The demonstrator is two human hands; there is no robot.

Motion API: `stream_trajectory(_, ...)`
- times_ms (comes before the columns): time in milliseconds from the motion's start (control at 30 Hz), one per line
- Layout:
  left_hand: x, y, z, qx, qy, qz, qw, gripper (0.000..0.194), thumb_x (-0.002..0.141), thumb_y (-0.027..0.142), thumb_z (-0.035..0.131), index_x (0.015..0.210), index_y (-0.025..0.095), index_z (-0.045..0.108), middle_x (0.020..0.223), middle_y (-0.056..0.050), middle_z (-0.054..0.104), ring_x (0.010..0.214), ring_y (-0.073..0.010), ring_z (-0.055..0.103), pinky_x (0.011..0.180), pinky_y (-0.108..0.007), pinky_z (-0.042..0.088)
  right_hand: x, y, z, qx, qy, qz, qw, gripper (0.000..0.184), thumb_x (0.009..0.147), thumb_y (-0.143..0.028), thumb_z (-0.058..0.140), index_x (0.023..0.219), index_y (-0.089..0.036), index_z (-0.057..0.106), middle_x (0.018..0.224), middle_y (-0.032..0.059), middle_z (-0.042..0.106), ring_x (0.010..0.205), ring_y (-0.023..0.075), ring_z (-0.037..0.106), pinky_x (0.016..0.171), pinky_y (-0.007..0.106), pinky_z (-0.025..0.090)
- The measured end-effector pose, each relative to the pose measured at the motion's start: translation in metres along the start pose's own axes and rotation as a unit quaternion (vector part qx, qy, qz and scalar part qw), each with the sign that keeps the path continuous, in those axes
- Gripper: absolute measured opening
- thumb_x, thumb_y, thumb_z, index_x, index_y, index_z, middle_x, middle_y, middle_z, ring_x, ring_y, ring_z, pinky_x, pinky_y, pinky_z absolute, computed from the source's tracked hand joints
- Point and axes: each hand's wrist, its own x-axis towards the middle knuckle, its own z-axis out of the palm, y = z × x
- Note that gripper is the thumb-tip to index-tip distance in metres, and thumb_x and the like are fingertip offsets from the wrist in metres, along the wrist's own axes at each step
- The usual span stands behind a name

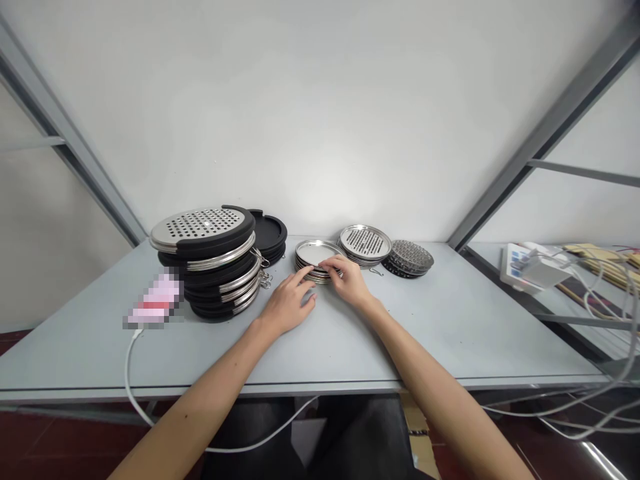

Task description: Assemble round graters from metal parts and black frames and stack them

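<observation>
Left hand: from my remote seat I see the left hand (286, 307) just left of the middle of the frame, its fingers loosely spread with the thumb well apart; the foremost fingertips reach the near left rim of the steel disc stack, and I see nothing gripped.
Right hand: I have the right hand (350, 281) over the right side of that stack, thumb and forefinger bent close together at the rim; I cannot tell whether they pinch a disc.
Steel disc stack: the round, rimmed steel discs (317, 251) lie piled near the centre of the frame, on the grey counter (450, 333).
Slotted grater plates: just behind and to the right, a pile of round grater plates (366, 241) leans slightly, a small metal clasp beside it.
Dark perforated discs: right of those, a low pile of dark perforated discs (411, 257).
Grater tower: left of centre I view a tall stack of black-rimmed graters (205, 227), wire clasps on its right side, black round holders (273, 233) behind.
White cable: the white cable (129, 373) joins a pixelated pink object (153, 303) at left.
</observation>
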Motion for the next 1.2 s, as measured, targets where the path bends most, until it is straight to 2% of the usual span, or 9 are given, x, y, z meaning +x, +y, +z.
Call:
stream_trajectory(300,0.0,0.0,0.0,-0.005,-0.001,-0.003,1.0,0.018,0.085,0.016,0.056,0.099,0.019,0.068,0.143,-0.008,0.045,0.105,-0.0245,0.062,0.096,-0.042,0.052,-0.001,-0.001,0.002,-0.005,0.012,-0.008,1.0,0.023,0.091,-0.016,0.047,0.091,-0.019,0.069,0.09,0.0079,0.069,0.087,0.0208,0.064,0.079,0.036,0.051)
stream_trajectory(500,0.0,0.001,-0.001,-0.017,-0.001,-0.008,1.0,0.018,0.085,0.016,0.056,0.097,0.021,0.068,0.142,-0.007,0.046,0.103,-0.0242,0.062,0.095,-0.043,0.051,-0.001,-0.003,0.002,-0.01,0.015,-0.003,1.0,0.022,0.09,-0.016,0.047,0.091,-0.02,0.069,0.089,0.0075,0.069,0.086,0.0208,0.063,0.079,0.036,0.051)
stream_trajectory(900,0.0,0.005,-0.001,0.01,-0.014,-0.006,1.0,0.014,0.084,0.014,0.055,0.086,0.019,0.068,0.147,-0.007,0.038,0.098,-0.0224,0.061,0.093,-0.042,0.052,-0.001,-0.005,0.001,-0.007,0.019,0.001,1.0,0.02,0.091,-0.018,0.048,0.09,-0.02,0.069,0.089,0.0072,0.069,0.087,0.021,0.063,0.08,0.036,0.05)
stream_trajectory(1000,0.0,0.004,0.0,0.022,-0.028,-0.005,0.999,0.015,0.086,0.016,0.055,0.084,0.019,0.069,0.137,-0.008,0.049,0.095,-0.0225,0.061,0.091,-0.042,0.052,0.001,-0.007,0.0,-0.001,0.02,0.003,1.0,0.019,0.091,-0.019,0.048,0.09,-0.02,0.068,0.089,0.0068,0.068,0.085,0.0205,0.063,0.078,0.035,0.05)
stream_trajectory(1067,0.0,0.003,0.001,0.032,-0.05,0.004,0.998,0.015,0.087,0.018,0.055,0.091,0.02,0.069,0.124,-0.009,0.057,0.099,-0.0247,0.06,0.091,-0.043,0.052,0.002,-0.01,-0.001,0.007,0.046,0.006,0.999,0.018,0.091,-0.02,0.049,0.092,-0.021,0.067,0.09,0.0064,0.069,0.085,0.02,0.063,0.078,0.035,0.05)
stream_trajectory(1200,-0.002,0.003,0.003,0.023,-0.063,0.021,0.998,0.018,0.087,0.019,0.055,0.101,0.019,0.067,0.12,-0.01,0.058,0.107,-0.0264,0.057,0.095,-0.043,0.05,0.004,-0.016,-0.006,0.012,0.101,0.014,0.995,0.018,0.092,-0.022,0.049,0.096,-0.022,0.067,0.092,0.0058,0.069,0.086,0.0198,0.063,0.081,0.035,0.05)
